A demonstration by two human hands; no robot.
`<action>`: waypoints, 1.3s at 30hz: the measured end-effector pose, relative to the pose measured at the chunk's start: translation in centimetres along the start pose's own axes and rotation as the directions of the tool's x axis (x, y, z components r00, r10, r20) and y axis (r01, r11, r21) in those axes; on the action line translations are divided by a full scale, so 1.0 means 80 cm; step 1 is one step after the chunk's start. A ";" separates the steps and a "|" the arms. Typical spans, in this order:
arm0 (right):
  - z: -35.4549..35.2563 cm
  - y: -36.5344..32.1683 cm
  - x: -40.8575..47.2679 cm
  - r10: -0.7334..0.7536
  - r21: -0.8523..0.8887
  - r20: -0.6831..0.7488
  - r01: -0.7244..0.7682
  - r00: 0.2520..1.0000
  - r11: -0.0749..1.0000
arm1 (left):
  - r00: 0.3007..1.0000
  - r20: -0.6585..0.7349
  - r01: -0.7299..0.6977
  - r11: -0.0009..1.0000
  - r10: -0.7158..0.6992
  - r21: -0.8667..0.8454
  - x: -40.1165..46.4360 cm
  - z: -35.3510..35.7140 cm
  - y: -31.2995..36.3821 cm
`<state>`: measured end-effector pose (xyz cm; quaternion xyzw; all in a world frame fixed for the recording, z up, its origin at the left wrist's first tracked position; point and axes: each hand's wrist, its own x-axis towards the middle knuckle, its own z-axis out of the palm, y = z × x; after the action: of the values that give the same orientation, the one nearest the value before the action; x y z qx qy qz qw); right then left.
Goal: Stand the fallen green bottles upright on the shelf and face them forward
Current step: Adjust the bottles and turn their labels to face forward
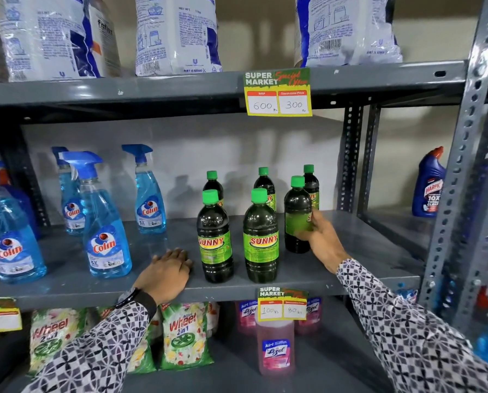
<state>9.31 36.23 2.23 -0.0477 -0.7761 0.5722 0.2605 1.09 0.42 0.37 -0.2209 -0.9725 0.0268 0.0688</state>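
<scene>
Several green-capped dark bottles with green "SUNNY" labels stand upright on the grey middle shelf [350, 268]. Two front ones [215, 236] [261, 239] show their labels forward. My right hand [320, 239] grips the front right bottle [297, 217] at its label, which is turned to the right side. Three more bottles stand behind, the nearest to my hand at the back right [311, 182]. My left hand [166, 272] lies flat on the shelf, palm down, just left of the front left bottle, holding nothing.
Blue Colin spray bottles [104, 222] stand on the left of the same shelf. White detergent bags fill the shelf above. Wheel packets and pink Lizol bottles [275, 347] sit below. A perforated steel upright [458, 194] borders the right, with a Harpic bottle [428, 185] beyond.
</scene>
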 end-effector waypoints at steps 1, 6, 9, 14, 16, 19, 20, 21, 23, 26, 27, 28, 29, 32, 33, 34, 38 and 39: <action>0.002 0.001 0.000 0.010 -0.011 -0.003 -0.011 1.000 1.000 | 1.000 0.001 -0.001 1.000 0.001 0.012 -0.002 -0.002 0.002; 0.002 0.032 0.023 -0.041 -0.197 -0.102 0.020 0.994 0.980 | 1.000 0.004 -0.007 1.000 0.007 0.028 -0.005 -0.007 0.006; 0.002 0.014 0.008 -0.064 -0.216 -0.082 0.045 0.995 0.975 | 1.000 0.007 -0.008 0.999 0.008 0.047 -0.006 -0.007 0.007; 0.006 0.002 -0.002 -0.104 -0.237 -0.117 0.074 0.988 0.969 | 1.000 0.013 -0.015 0.998 0.015 0.059 -0.005 -0.007 0.007; 0.004 0.013 0.007 -0.084 -0.232 -0.109 0.057 0.990 0.971 | 1.000 0.020 -0.023 0.997 0.022 0.075 -0.004 -0.006 0.004; 0.000 0.009 0.002 -0.039 -0.210 -0.067 0.024 0.997 0.977 | 1.000 0.015 -0.018 0.998 0.017 0.065 0.000 -0.004 0.003; -0.003 0.006 -0.007 -0.023 -0.202 -0.063 0.010 0.998 0.979 | 1.000 0.009 -0.020 0.998 0.019 0.064 -0.002 -0.001 0.006; -0.005 0.005 -0.011 -0.011 -0.188 -0.059 0.000 0.998 0.982 | 1.000 0.011 -0.030 0.997 0.029 0.071 -0.004 -0.001 0.006; -0.040 0.019 -0.039 0.044 -0.179 -0.066 -0.056 0.997 0.982 | 0.995 0.054 -0.085 0.992 0.080 0.091 -0.008 0.009 0.035; -0.053 0.016 -0.065 0.029 -0.184 -0.051 -0.038 0.998 0.982 | 0.996 0.041 -0.090 0.988 0.085 0.129 -0.007 0.010 0.034; -0.056 0.014 -0.070 0.026 -0.180 -0.046 -0.034 0.999 0.983 | 0.996 0.038 -0.087 0.989 0.083 0.123 -0.005 0.006 0.031; -0.057 0.011 -0.073 0.019 -0.174 -0.040 -0.026 0.999 0.984 | 0.996 0.035 -0.081 0.990 0.078 0.112 -0.002 0.002 0.029; -0.058 0.010 -0.075 0.013 -0.168 -0.040 -0.020 0.999 0.986 | 0.997 0.035 -0.076 0.992 0.073 0.102 -0.001 -0.002 0.025; -0.059 0.002 -0.079 -0.011 -0.158 -0.046 0.004 0.999 0.987 | 0.997 0.030 -0.071 0.991 0.068 0.113 0.001 -0.010 0.021; -0.056 -0.001 -0.078 -0.021 -0.153 -0.039 0.015 0.999 0.988 | 0.997 0.038 -0.067 0.989 0.062 0.132 0.002 -0.011 0.018; -0.052 0.000 -0.077 -0.031 -0.145 -0.028 0.027 0.999 0.989 | 0.998 0.041 -0.062 0.987 0.056 0.146 0.002 -0.011 0.014; -0.045 0.006 -0.079 -0.040 -0.124 0.021 0.043 0.999 0.991 | 0.998 0.060 -0.042 0.987 0.032 0.158 -0.003 -0.006 0.010; -0.046 0.008 -0.081 -0.042 -0.122 0.021 0.045 0.999 0.992 | 0.998 0.062 -0.041 0.986 0.031 0.160 -0.004 -0.006 0.011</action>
<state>16.41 37.24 0.18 -0.0412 -0.8130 0.5182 0.2622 1.80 1.11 0.77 -0.2313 -0.9646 0.1132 0.0573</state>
